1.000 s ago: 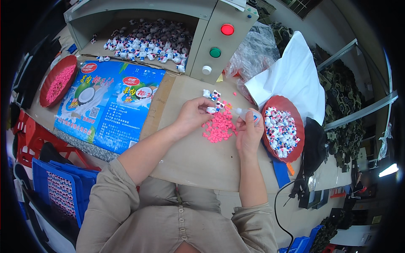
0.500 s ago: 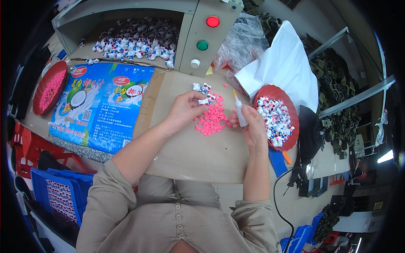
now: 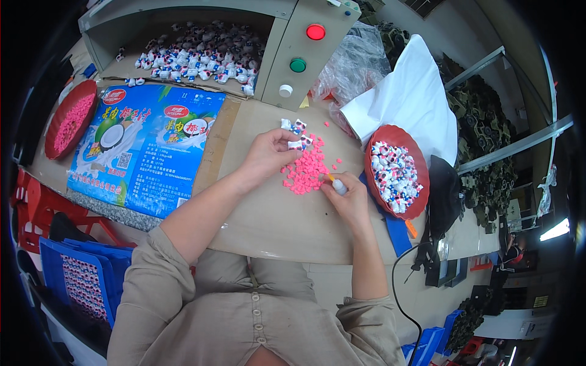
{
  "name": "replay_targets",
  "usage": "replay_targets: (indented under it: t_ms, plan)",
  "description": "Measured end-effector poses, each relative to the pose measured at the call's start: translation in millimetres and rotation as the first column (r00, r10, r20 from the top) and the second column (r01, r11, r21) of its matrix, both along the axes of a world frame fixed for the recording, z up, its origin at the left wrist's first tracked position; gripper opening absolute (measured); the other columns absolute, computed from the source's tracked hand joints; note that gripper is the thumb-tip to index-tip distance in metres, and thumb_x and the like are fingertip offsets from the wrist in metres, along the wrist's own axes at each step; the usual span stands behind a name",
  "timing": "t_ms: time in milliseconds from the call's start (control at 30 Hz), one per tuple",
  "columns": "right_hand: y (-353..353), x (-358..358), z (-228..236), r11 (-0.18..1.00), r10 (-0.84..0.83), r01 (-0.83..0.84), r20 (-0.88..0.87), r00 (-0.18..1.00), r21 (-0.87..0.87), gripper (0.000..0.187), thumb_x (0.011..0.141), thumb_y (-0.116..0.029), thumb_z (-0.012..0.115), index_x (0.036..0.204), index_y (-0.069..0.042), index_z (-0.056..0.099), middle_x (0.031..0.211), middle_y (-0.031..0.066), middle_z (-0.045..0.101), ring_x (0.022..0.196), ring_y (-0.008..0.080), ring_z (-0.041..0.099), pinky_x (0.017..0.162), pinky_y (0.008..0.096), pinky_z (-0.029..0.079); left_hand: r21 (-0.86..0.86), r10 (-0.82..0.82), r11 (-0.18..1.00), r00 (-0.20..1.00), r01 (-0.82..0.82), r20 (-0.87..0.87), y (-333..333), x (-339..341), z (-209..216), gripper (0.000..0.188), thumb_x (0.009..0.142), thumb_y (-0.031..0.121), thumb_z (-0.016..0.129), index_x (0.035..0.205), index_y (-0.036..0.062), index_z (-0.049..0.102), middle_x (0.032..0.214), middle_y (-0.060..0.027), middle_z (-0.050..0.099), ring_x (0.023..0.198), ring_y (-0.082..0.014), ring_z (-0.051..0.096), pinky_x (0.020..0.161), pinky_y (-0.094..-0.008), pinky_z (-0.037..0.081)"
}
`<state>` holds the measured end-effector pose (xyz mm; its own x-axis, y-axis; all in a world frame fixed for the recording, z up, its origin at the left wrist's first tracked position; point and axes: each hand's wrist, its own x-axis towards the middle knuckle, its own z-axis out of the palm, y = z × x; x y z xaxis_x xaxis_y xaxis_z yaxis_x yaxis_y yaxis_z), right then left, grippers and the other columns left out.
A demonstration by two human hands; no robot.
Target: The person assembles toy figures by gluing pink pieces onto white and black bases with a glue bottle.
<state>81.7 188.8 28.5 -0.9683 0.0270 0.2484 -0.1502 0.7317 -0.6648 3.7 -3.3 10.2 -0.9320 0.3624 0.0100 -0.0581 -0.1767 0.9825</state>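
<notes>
White figurine [image 3: 295, 146] in the left hand [image 3: 271, 156], yellow-tipped bottle [image 3: 339, 187] in the right hand [image 3: 350, 202], pink pieces [image 3: 304, 174] between.

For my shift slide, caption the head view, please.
Left hand holds a white figure beside pink pieces; right hand holds a small bottle near the red bowl.

Left hand [image 3: 267, 157] pinching figurine [image 3: 295, 146], pink pieces [image 3: 304, 173]

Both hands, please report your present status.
Left hand holding small white figurine. Right hand holding yellow-tipped white bottle. Pile of pink pieces lying between hands.
</notes>
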Motion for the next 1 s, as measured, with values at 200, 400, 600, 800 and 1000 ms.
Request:
replay_targets:
  t_ms: [200, 400, 600, 800, 1000]
  plan:
    - [-5.2, -4.0, 6.2, 0.985, -0.010, -0.011, 0.115, 0.993, 0.174, 0.022, 0.065, -0.014, 0.071, 0.083, -0.005, 0.064, 0.074, 0.0099, 0.061, 0.065, 0.0195, 0.058, 0.061, 0.0282, 0.043, 0.000, -0.015, 1.000, 1.000, 0.015, -0.002, 0.2, 0.6, 1.5, 0.024, 0.075, -0.001, 0.059, 0.098, -0.0007, 0.051, 0.085, -0.0053, 0.056, 0.069, -0.0073, 0.055, 0.058, -0.0195, 0.046]
    - [3.5, -8.0, 10.1, 0.988, 0.016, -0.056, 0.264, 0.964, 0.146, 0.022, 0.066, -0.020, 0.068, 0.082, -0.006, 0.064, 0.077, 0.0136, 0.061, 0.069, 0.0302, 0.058, 0.061, 0.0365, 0.044, 0.050, -0.030, 0.998, 0.999, 0.028, 0.031, -1.2, 3.3, 8.3, 0.027, 0.074, 0.005, 0.062, 0.098, -0.0002, 0.052, 0.074, -0.0065, 0.060, 0.056, -0.0077, 0.055, 0.047, -0.0197, 0.041]
    - [5.1, -7.9, 13.3, 0.975, 0.009, -0.057, 0.219, 0.976, 0.213, 0.022, 0.066, -0.019, 0.067, 0.083, -0.005, 0.063, 0.078, 0.0158, 0.060, 0.069, 0.0326, 0.058, 0.061, 0.0385, 0.045, 0.044, -0.114, 0.993, 0.988, 0.110, 0.102, -2.3, 5.1, 14.3, 0.027, 0.076, 0.005, 0.060, 0.101, 0.0023, 0.052, 0.073, -0.0035, 0.059, 0.059, -0.0074, 0.056, 0.050, -0.0196, 0.041]
    - [0.6, -5.4, 11.2, 0.983, -0.002, -0.012, 0.077, 0.997, 0.182, 0.018, 0.068, -0.013, 0.065, 0.082, -0.001, 0.061, 0.074, 0.0155, 0.060, 0.066, 0.0266, 0.058, 0.060, 0.0335, 0.044, 0.053, -0.151, 0.988, 0.984, 0.147, 0.095, -1.5, 3.4, 8.3, 0.029, 0.076, 0.005, 0.061, 0.103, 0.0010, 0.052, 0.083, -0.0067, 0.059, 0.065, -0.0095, 0.058, 0.051, -0.0201, 0.043]
    - [11.1, -9.9, 4.3, 0.997, -0.069, 0.069, 0.026, 0.997, -0.016, 0.014, 0.069, -0.010, 0.065, 0.079, 0.000, 0.061, 0.071, 0.0093, 0.060, 0.064, 0.0141, 0.056, 0.060, 0.0264, 0.043, 0.117, -0.206, 0.974, 0.975, 0.196, 0.081, 1.3, 5.9, 10.4, 0.029, 0.077, 0.001, 0.058, 0.105, -0.0012, 0.051, 0.090, -0.0075, 0.057, 0.073, -0.0100, 0.058, 0.061, -0.0218, 0.048]
